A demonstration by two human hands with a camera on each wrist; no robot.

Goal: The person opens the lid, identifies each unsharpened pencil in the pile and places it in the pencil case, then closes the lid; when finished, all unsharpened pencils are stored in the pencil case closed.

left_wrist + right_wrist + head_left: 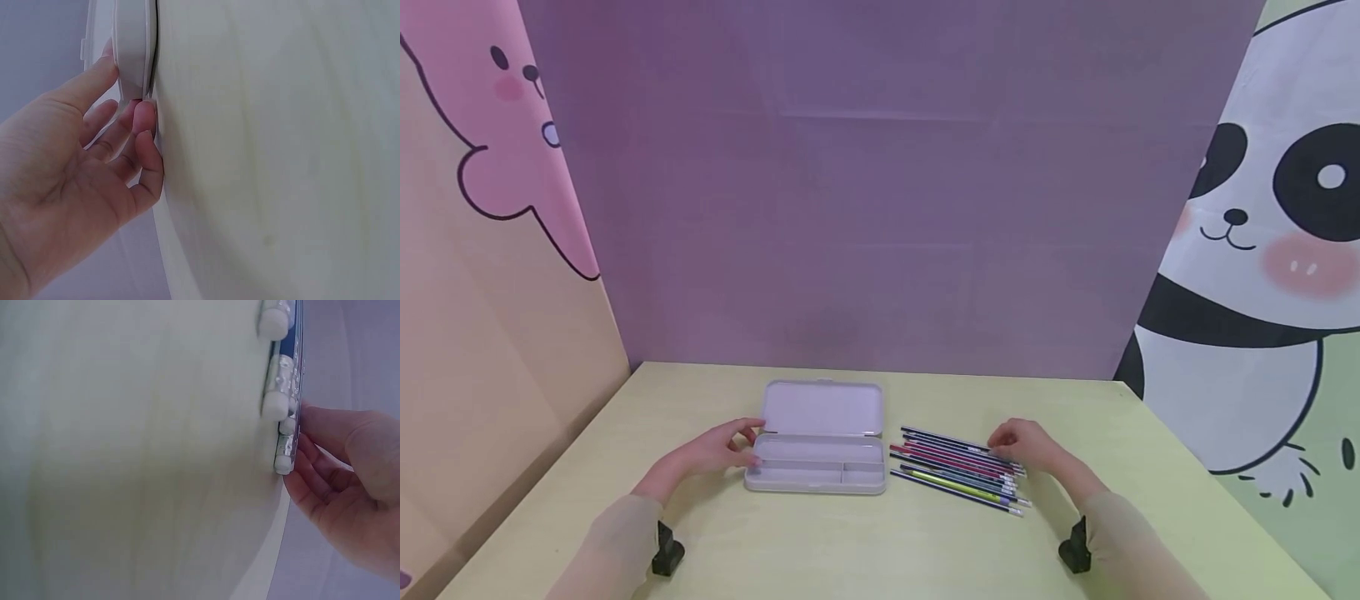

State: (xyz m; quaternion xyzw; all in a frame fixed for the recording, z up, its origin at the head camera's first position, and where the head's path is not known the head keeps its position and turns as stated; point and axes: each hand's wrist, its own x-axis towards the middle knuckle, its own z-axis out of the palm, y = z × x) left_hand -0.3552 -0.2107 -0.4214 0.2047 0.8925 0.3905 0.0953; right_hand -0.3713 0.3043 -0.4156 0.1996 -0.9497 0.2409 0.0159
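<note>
An open pale pencil case [816,485] lies on the table with its lid [823,408] folded back and a divided tray in front. My left hand [718,448] grips its left end; in the left wrist view the thumb lies on the case wall [132,50] and the fingers curl at its end. To the right lies a row of several pencils [955,475], dark, red and yellow-green, with white erasers toward the right. At the far pencils, my right hand [1028,443] pinches a pencil near its eraser end. In the right wrist view, its fingertips partly hide behind eraser ends [284,464].
The light wooden table [880,550] ends at a purple backdrop [880,208]. A printed panda wall [1240,358] stands on the right and a pink cartoon wall [512,167] on the left. Black wrist mounts [667,550] sit at both sleeves.
</note>
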